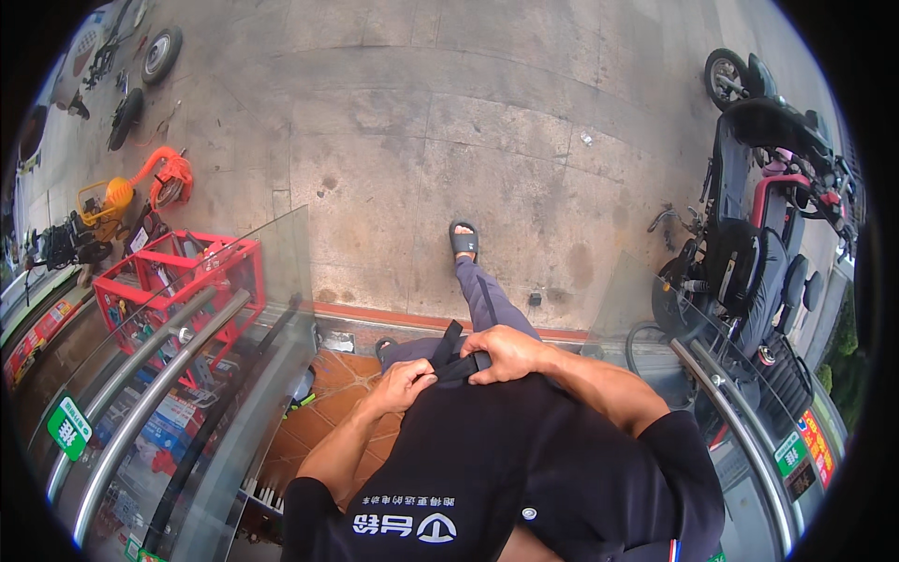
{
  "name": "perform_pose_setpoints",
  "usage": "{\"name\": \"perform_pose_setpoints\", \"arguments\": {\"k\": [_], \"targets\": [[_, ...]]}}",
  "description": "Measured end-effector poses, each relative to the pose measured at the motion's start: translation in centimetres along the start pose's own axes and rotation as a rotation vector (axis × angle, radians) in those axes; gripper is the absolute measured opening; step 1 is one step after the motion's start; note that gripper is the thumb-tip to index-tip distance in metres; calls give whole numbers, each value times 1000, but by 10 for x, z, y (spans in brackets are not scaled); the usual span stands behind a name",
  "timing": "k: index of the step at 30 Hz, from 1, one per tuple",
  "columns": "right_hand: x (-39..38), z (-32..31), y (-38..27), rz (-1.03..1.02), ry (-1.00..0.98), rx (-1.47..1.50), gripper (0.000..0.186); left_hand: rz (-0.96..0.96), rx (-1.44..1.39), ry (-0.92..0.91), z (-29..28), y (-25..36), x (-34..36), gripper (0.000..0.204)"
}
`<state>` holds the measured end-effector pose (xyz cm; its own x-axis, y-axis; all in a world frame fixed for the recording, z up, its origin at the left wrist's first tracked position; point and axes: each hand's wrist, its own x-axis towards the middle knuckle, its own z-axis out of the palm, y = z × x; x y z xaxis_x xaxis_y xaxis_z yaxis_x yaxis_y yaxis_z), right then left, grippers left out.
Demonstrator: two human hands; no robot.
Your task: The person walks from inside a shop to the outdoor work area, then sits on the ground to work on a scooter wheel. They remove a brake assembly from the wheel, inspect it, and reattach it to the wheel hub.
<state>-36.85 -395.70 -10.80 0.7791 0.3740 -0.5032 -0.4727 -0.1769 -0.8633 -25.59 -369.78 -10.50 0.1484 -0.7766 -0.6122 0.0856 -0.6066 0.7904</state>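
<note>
At my waist, a black strap (447, 343), like a belt or waist band, lies across the front of my black shirt (468, 450), its loose end sticking up. My left hand (406, 384) is closed on the strap, fingers curled. On its other side my right hand (501, 354) grips the same strap with thumb and fingers. Whether a buckle lies between the hands I cannot make out. Below them show my grey trousers (487, 300) and a dark sandal (464, 241) on the foot stretched ahead.
Glass doors with steel handles (159, 403) stand open on both sides of the tiled doorway (342, 398). A red metal rack (187, 267) and an orange hose (169, 173) are at left. Electric scooters (758, 215) stand at right. Loose wheels (162, 55) lie far left on the pavement.
</note>
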Motion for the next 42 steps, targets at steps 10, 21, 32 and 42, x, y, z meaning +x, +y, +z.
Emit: {"name": "perform_pose_setpoints", "arguments": {"k": [10,21,32,42], "targets": [[27,-34,-46,-191,270,-420,52,-85,-116,494,-15,48,28,38],[115,-93,-97,60,462,-296,40,-27,-485,243,-119,63,137,20],[221,-185,-173,355,421,122,50,-58,-467,351,-279,87,188,19],[304,-242,-215,371,298,63,35,-174,-47,672,-350,104,171,27]]}}
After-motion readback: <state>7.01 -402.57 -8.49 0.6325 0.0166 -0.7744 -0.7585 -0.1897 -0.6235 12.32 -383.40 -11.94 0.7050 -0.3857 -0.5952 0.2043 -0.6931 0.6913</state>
